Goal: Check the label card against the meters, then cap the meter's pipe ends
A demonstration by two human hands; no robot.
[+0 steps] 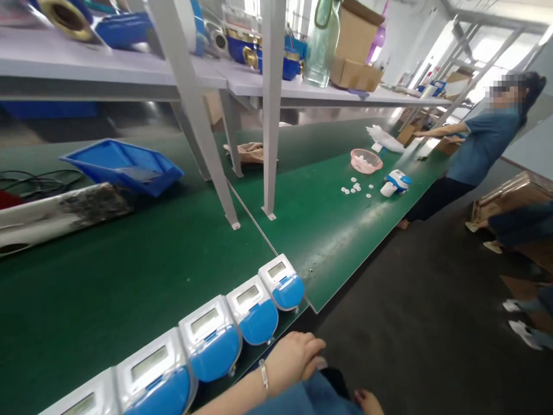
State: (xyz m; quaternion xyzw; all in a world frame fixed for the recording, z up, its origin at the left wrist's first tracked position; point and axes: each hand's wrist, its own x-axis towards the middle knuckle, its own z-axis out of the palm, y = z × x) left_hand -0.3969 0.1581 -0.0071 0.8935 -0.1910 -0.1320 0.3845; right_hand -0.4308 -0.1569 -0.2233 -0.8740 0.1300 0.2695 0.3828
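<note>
A row of several water meters (pixel 210 339), white with blue flip lids and small grey display windows, runs along the front edge of the green bench. My left hand (pixel 294 355), a bracelet at its wrist, is just past the bench edge near the closest end of the row, apart from the meters. Its fingers are curled inward, and whatever might be in them is hidden. Only part of my right hand (pixel 368 402) shows at the bottom edge of the picture, below my blue sleeve; its fingers are mostly out of sight.
Metal shelf posts (pixel 268 115) stand on the bench. A blue tray (pixel 125 164) lies to the left. Further along are a pink basket (pixel 366 162), white discs (pixel 355 187) and another meter (pixel 396 183). A co-worker (pixel 488 138) stands at the far right.
</note>
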